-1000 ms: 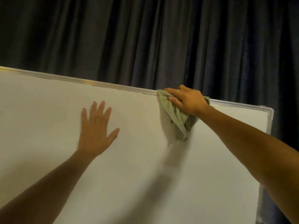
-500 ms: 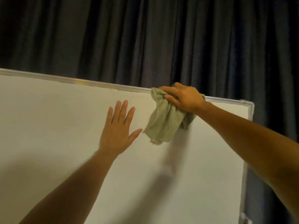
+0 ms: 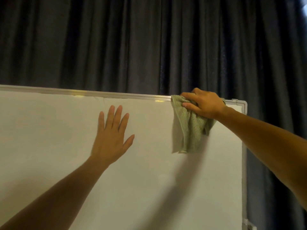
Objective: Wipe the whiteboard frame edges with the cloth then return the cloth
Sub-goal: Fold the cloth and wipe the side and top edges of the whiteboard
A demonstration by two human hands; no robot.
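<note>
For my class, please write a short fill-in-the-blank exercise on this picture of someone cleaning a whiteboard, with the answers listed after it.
1. The right hand grips a green ____ against the top frame.
2. The left hand lies flat and open on the ____ surface of the board.
3. Behind the whiteboard hangs a dark ____.
4. The right hand is near the board's top ____ corner.

Missing words: cloth; white; curtain; right.

The right hand (image 3: 205,104) grips a green cloth (image 3: 187,130) against the top frame (image 3: 99,93) of the whiteboard (image 3: 157,180), near its right corner. The left hand (image 3: 112,138) presses flat on the board, fingers spread. Dark curtains (image 3: 149,44) hang behind.
</note>
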